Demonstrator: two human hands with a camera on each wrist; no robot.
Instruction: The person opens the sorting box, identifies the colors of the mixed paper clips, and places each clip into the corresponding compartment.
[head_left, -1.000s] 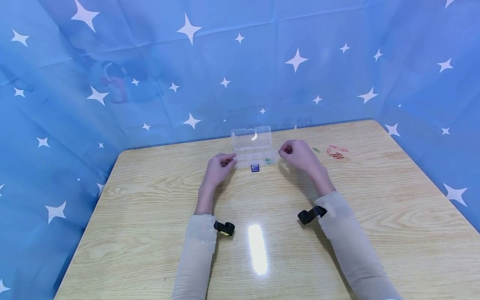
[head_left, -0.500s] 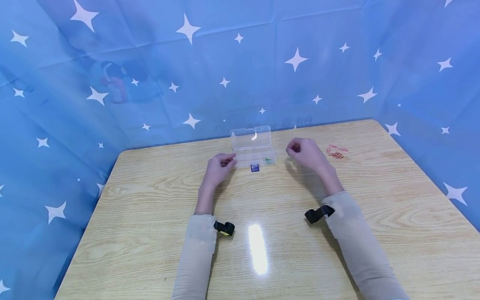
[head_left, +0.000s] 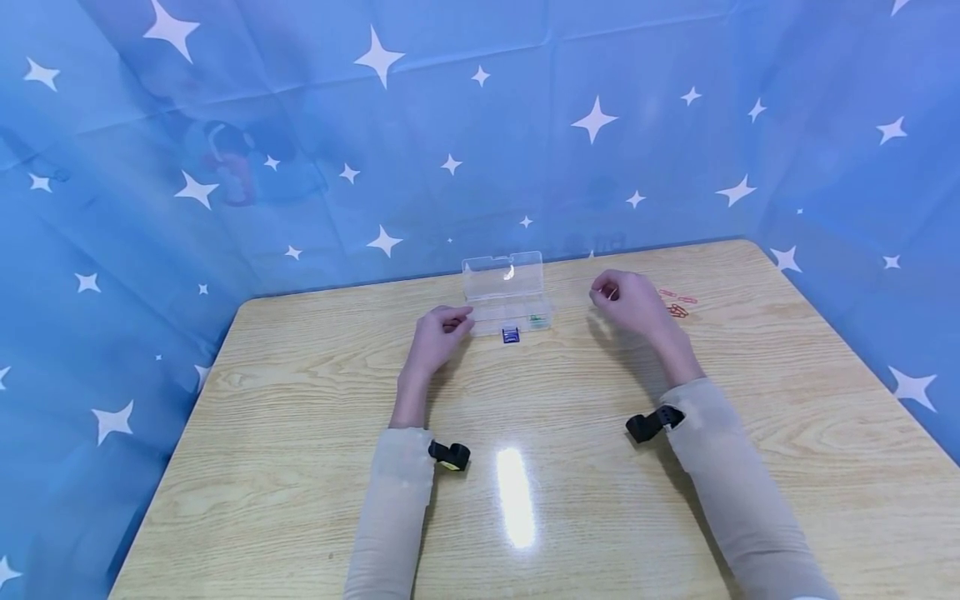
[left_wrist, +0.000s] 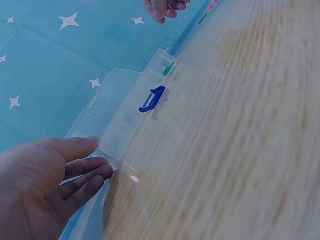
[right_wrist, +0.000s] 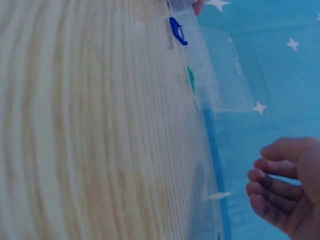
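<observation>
Clear plastic box (head_left: 487, 315), open, is held at one end by the left hand (head_left: 435, 337). Right hand (head_left: 632, 304): fingers loosely narrowed, nothing visible in them; red clips (head_left: 678, 311) lie beyond. Apparent step: clip pickup, calling for a fine pinch. Left wrist view shows a green clip (left_wrist: 202, 18) near those fingers, hidden in head view.

A wood-grained table (head_left: 300, 467) is bearing an open clear box (head_left: 491, 313) at far centre; red and pink paper clips (head_left: 678, 311) and a green clip (left_wrist: 202, 18) are lying farther right.

No text can be read: the faint lettering (head_left: 609, 242) low on the blue backdrop (head_left: 480, 150) is too blurred.
</observation>
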